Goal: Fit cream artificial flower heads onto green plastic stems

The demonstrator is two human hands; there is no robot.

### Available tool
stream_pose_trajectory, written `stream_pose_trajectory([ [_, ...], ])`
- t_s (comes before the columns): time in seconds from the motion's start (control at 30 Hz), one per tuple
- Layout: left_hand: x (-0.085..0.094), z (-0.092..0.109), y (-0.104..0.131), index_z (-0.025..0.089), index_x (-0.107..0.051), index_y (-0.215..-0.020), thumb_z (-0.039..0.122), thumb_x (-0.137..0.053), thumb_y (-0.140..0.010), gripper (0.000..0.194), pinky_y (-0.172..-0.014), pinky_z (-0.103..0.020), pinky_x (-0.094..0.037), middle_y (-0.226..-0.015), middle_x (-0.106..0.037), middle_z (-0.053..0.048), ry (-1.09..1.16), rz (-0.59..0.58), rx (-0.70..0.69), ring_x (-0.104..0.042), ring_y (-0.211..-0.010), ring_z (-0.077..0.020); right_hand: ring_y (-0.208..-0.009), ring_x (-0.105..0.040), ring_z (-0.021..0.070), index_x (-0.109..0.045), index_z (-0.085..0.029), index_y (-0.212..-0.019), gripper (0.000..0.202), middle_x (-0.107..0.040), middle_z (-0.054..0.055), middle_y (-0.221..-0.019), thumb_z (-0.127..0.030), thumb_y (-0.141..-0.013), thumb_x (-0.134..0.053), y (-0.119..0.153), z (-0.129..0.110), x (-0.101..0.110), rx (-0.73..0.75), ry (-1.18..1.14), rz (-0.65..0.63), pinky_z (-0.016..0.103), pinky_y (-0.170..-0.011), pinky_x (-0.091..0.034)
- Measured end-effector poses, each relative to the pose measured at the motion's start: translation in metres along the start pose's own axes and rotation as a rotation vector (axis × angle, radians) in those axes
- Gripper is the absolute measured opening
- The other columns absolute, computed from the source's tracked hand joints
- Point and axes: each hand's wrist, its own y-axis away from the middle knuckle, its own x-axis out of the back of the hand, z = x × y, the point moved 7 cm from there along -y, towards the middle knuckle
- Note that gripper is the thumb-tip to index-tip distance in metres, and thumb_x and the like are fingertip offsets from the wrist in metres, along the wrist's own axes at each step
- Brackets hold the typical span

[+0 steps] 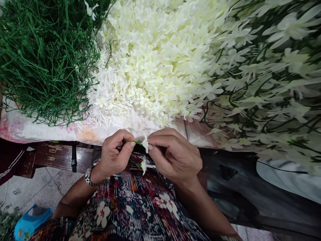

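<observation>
My left hand (117, 151) pinches a thin green plastic stem between thumb and forefinger. At the stem's tip sits a small white artificial flower (145, 144), facing right. Thumb and fingers of my right hand (175, 154) close on the flower's front side; whether they hold a thin white stamen there is hidden. A second white flower (143, 165) hangs just below, between my hands, with a pale strand reaching right from it. Both hands are held at the table's front edge, above my lap.
Green plastic stems (47, 60) are heaped at the left of the cloth-covered table (62, 132). Beside them lie white stamens (107, 93) and a large pile of loose cream petals (165, 60). Finished-looking flower sprays (271, 80) fill the right. A blue plastic object (31, 222) is at lower left.
</observation>
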Motion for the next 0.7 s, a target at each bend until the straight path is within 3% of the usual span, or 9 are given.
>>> stream_pose_trajectory([
  [0.23,-0.003,0.008,-0.003,0.015,-0.056,-0.079,0.011,-0.049,-0.077,0.008,-0.051,-0.017,-0.042,-0.066,-0.057,0.001,-0.131,-0.024,-0.049,-0.052,-0.057,-0.0062,-0.07,-0.055,0.0131,-0.053,-0.02,-0.087,0.024,-0.058,0.002,-0.076,-0.005,-0.068,-0.056,0.003,0.001,-0.003,0.05,0.128,-0.072,0.027,-0.058,-0.047],
  [0.7,-0.005,-0.005,-0.001,0.014,-0.058,-0.076,0.008,-0.049,-0.075,0.011,-0.046,-0.016,-0.04,-0.057,-0.056,0.003,-0.148,-0.031,-0.049,-0.051,-0.05,-0.0052,-0.067,-0.052,0.0108,-0.048,-0.017,-0.083,0.016,-0.055,0.002,-0.07,-0.006,-0.072,-0.05,0.007,0.008,-0.016,0.044,0.206,-0.157,0.024,-0.06,-0.045],
])
